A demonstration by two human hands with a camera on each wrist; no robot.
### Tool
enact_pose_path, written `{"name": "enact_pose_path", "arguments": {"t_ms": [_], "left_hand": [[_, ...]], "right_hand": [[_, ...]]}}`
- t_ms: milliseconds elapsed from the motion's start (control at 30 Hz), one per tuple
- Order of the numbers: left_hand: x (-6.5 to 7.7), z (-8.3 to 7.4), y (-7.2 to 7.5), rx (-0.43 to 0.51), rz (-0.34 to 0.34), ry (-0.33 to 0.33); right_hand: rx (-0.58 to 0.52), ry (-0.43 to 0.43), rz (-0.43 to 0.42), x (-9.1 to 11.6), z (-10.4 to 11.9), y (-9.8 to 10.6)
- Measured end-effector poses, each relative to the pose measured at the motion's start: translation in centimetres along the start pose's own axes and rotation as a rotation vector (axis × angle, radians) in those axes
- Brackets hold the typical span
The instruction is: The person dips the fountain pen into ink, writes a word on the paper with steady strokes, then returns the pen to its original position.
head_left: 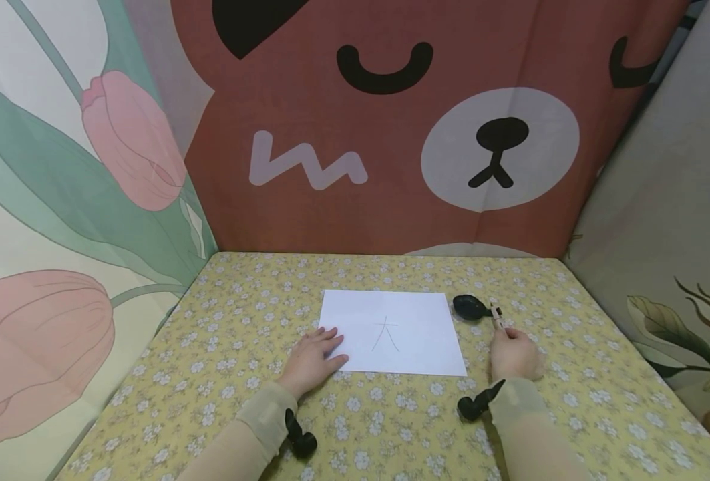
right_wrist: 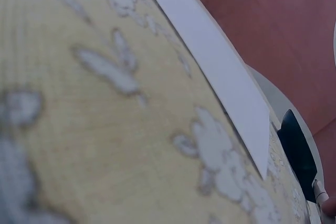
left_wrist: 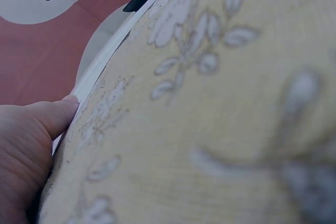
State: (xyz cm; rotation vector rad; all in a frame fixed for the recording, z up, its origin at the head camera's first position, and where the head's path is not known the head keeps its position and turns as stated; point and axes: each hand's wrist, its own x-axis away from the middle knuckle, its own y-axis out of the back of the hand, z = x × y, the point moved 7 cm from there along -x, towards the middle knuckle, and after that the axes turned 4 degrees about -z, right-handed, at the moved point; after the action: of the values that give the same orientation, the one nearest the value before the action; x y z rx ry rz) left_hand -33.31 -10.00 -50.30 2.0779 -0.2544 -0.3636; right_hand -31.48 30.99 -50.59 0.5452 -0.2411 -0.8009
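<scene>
My left hand rests with fingers spread on the left edge of a white sheet of paper. Thin lines on the sheet form a drawn character, a crossbar with two splayed strokes. In the left wrist view, the thumb touches the sheet's edge. Right of the paper, my right hand grips a slim pale pen-like stick with dark marks, its exact kind unclear. Just beyond the hand lies a black oval, spoon-like thing, its narrow end beside the stick; I cannot tell whether they touch.
A yellow floral cloth covers the table. Behind it hangs a brown bear-print curtain. Printed fabric walls stand at left and right. Each wrist carries a black mount.
</scene>
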Motion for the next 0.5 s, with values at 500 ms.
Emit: {"name": "enact_pose_path", "arguments": {"t_ms": [500], "left_hand": [[0.06,-0.22,0.20,0.014,0.002,-0.001]], "right_hand": [[0.068,0.032,-0.015,-0.04,0.12,0.10]]}}
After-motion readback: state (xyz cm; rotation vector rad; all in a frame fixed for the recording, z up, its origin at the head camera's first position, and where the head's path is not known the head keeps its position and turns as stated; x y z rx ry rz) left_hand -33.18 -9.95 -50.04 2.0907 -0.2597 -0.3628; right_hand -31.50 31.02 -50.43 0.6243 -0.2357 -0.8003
